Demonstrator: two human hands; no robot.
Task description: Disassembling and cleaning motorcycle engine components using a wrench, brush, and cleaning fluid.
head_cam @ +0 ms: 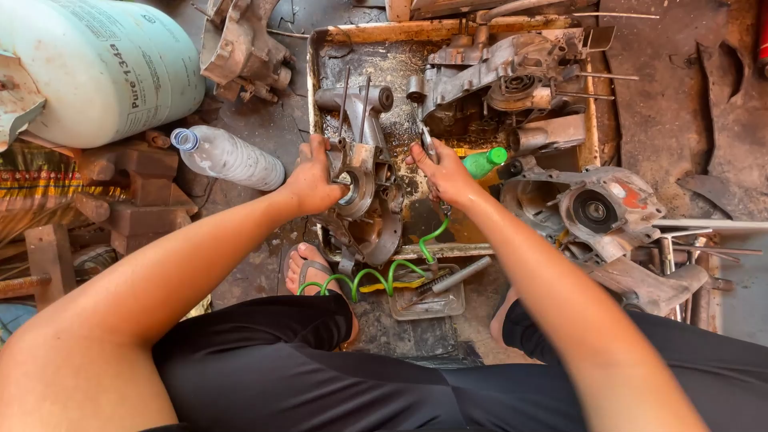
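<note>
Black-trousered knees (304, 368) fill the bottom of the view, with a sandalled foot (308, 272) on the grimy floor just ahead. Both bare forearms reach forward from there. The left hand (312, 182) is clenched on the left edge of a grey, oily cast-metal engine casing (364, 180), which stands upright at the near edge of a rusty, shallow metal tray (448, 32); the casing lies directly right of that hand, touching it. The right hand (444, 172) sits just right of the casing, gripping a slim metal air nozzle (426, 142) whose tip points up beside the casing. A coiled green air hose (376, 276) trails from it down toward the foot. A clear plastic bottle (228, 156) lies left of the left hand, and a green-capped bottle (486, 162) lies just beyond the right hand.
</note>
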